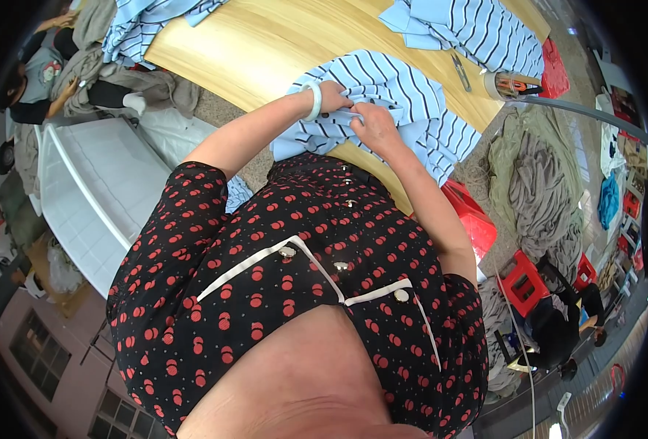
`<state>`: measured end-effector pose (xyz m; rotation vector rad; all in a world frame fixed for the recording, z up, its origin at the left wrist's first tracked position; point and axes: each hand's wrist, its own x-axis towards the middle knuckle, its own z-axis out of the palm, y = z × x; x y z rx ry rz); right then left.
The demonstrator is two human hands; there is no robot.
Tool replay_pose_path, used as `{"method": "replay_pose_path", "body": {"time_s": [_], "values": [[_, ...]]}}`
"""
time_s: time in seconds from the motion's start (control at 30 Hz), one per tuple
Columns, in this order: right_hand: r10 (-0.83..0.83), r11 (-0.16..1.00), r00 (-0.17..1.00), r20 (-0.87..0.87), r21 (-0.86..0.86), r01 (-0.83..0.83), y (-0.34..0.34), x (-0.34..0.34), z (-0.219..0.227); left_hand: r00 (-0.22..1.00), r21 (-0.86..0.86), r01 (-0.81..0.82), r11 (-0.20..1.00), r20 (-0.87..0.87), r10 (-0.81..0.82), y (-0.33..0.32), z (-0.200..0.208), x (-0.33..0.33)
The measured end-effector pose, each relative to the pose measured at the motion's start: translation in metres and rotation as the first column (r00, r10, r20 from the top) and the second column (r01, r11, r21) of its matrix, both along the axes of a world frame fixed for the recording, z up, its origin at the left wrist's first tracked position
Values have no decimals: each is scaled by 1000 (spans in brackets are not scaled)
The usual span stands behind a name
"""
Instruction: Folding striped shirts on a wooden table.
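A light blue garment (404, 84) with dark and white stripes lies bunched at the near edge of the wooden table, some of it hanging over the edge. My left hand (333, 96), with a pale bangle at the wrist, pinches a fold of its cloth. Close beside it, my right hand (375, 126) has its fingers closed on the same garment. Small dark spots, perhaps buttons, show on the cloth between the hands. The fingertips are partly hidden by the folds.
On the wooden table (243, 47) lie more striped garments (470, 29), small thread snips (461, 72) and a tool cup (494, 85). A white bin (93, 175) stands left; a red stool (523, 284) and grey cloth heaps (547, 183) are right. Another person (42, 80) sits far left.
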<state>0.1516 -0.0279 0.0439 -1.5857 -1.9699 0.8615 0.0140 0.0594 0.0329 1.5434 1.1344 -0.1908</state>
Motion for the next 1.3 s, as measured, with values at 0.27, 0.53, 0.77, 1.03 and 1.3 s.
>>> {"method": "replay_pose_path", "body": {"time_s": [0.27,0.53,0.77,1.03,1.3], "values": [[-226,964,971,-81,-158,212,0,-4,6,997,-17,-38,999,68,39,-7,6,-3],[-298,954,949,-98,-23,298,-1,-6,-4,974,84,-125,989,199,106,-13,-8,-5],[-205,946,978,38,265,188,0,-7,-7,981,401,90,912,124,-152,-14,2,-3],[-210,965,978,22,165,203,3,-7,-11,993,448,21,894,94,-71,-33,4,0],[-240,964,969,-62,105,246,-2,-10,-6,987,504,74,861,89,-137,-34,10,-3]]}}
